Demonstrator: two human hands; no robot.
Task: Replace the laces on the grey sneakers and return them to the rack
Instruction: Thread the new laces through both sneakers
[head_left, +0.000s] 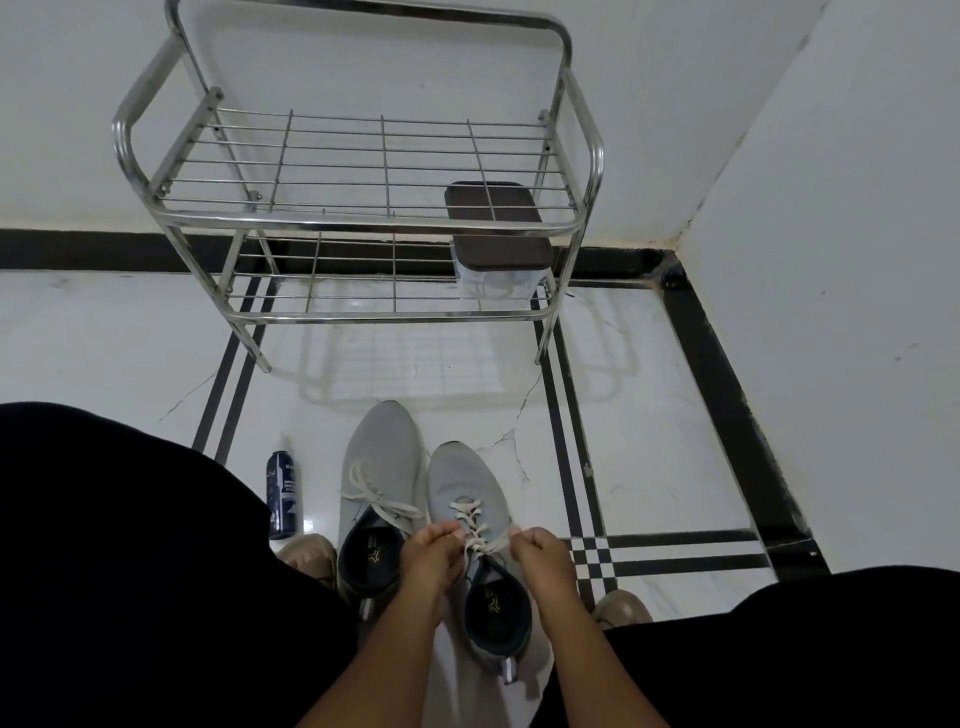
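Both lace ends (480, 540) are pinched, one in the left hand (430, 552), one in the right hand (540, 555), over the right sneaker (467, 499) lying directly beneath them. Even tension should be pulled outward before knotting.

I see a dark blue spray can (282, 493) standing upright on the white marble floor (649, 415), which is crossed by black inlay stripes. A clear container with a dark brown lid (497, 224) sits near the wall corner.
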